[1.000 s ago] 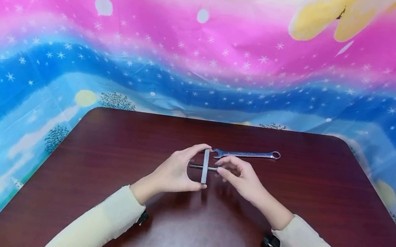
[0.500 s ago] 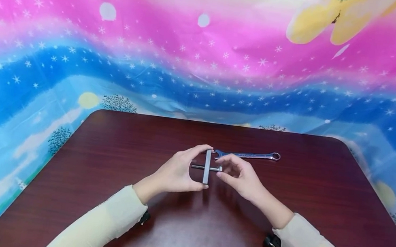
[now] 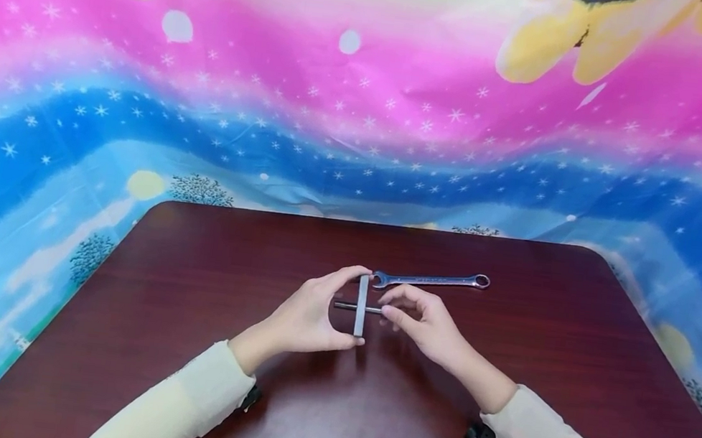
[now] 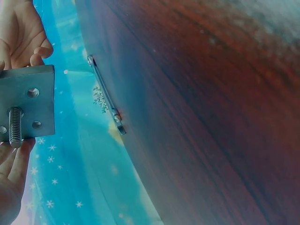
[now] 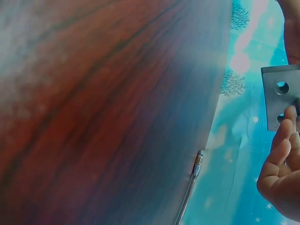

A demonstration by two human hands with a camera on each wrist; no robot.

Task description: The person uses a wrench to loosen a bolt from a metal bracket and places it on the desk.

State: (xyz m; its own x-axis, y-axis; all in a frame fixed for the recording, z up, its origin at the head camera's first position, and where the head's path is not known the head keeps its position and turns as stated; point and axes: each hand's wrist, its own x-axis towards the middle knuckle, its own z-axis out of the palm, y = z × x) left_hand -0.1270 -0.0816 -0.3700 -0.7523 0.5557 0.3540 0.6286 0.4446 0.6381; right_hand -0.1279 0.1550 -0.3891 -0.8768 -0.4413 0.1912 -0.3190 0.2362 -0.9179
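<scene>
A square metal plate (image 3: 362, 305) with several holes is held upright by my left hand (image 3: 308, 312), thumb on its near edge and fingers on its far edge. Through the plate runs a threaded bolt (image 4: 15, 127), its bare end pointing left, toward my left palm. My right hand (image 3: 430, 323) pinches the bolt's head end between thumb and fingers, which hide the head. In the left wrist view, the plate (image 4: 35, 104) shows its drilled face with the bolt sticking out. The right wrist view catches only part of the plate (image 5: 276, 101), beside right-hand fingers.
A combination wrench (image 3: 431, 280) lies on the dark reddish table (image 3: 243, 250), just beyond the hands. Its open end points left, close to the plate's far edge. Behind the table hangs a colourful patterned cloth (image 3: 361, 126).
Half a second ago my right fingers were parted from the bolt head, leaving it visible; now they have closed on it again. My left hand keeps its hold on the plate.
</scene>
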